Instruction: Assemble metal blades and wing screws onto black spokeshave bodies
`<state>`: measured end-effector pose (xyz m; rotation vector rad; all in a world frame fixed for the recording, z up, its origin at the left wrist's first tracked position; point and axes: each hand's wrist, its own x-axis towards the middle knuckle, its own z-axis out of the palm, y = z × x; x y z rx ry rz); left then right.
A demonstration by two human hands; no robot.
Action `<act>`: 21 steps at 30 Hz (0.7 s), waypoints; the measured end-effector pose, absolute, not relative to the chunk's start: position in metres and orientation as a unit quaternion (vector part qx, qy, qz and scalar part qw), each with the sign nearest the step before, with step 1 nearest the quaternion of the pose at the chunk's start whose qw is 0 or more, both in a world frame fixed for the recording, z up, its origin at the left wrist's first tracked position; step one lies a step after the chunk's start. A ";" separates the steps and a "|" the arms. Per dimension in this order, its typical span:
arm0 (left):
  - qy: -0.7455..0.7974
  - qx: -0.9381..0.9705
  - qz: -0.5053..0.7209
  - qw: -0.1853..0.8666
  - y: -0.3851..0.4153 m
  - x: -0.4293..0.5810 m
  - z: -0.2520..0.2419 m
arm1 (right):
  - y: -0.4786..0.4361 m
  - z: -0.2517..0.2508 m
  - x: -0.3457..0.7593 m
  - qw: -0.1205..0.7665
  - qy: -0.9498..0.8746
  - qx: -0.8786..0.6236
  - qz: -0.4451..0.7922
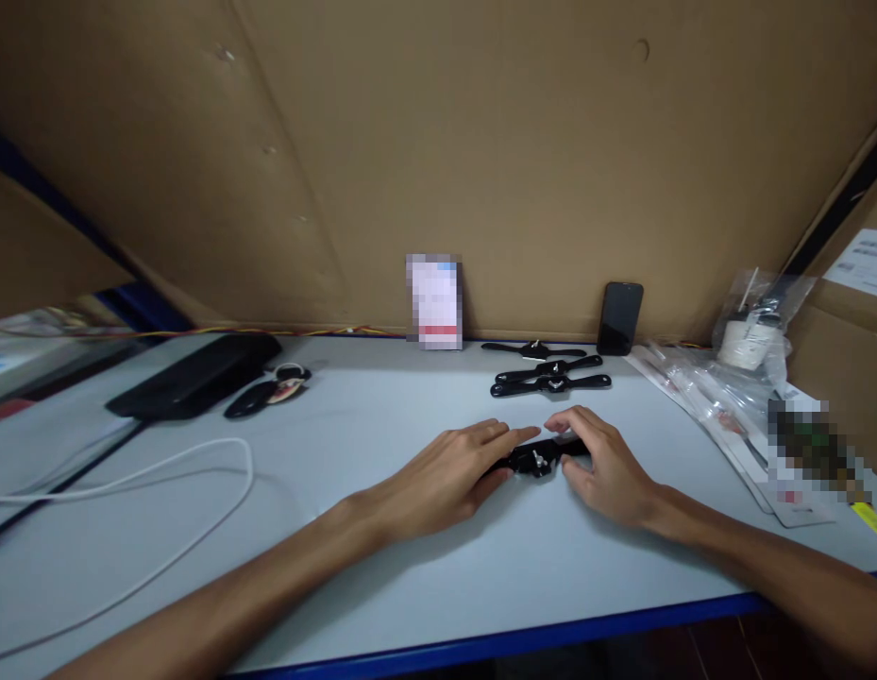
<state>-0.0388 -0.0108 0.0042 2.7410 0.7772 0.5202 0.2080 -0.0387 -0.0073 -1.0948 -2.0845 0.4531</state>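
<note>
A black spokeshave [536, 460] with a silver screw at its middle lies at the front centre of the table. My left hand [473, 458] is closed around its left handle, fingers over the top and thumb on the near side. Around the right handle, my right hand [604, 465] curves with thumb and fingers closed on it. Behind my hands are three more black spokeshaves, two close together [555, 384] and one [534, 350] farther back by the cardboard wall.
Clear plastic packages [728, 425] lie to the right, near a bagged white cup [750, 342]. A dark phone [619, 318] leans against the cardboard. At the left are a black case [197, 378], keys with a fob [252, 400] and a white cable [248, 463]. The table's front edge is blue.
</note>
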 end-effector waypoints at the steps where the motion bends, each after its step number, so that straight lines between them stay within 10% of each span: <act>1: 0.265 0.940 0.173 0.123 -0.011 -0.039 0.005 | -0.040 -0.005 0.207 0.356 -0.812 -0.424 0.184; 21: 0.326 0.906 0.191 0.189 -0.016 -0.034 0.003 | -0.046 -0.006 0.197 0.305 -0.845 -0.437 0.035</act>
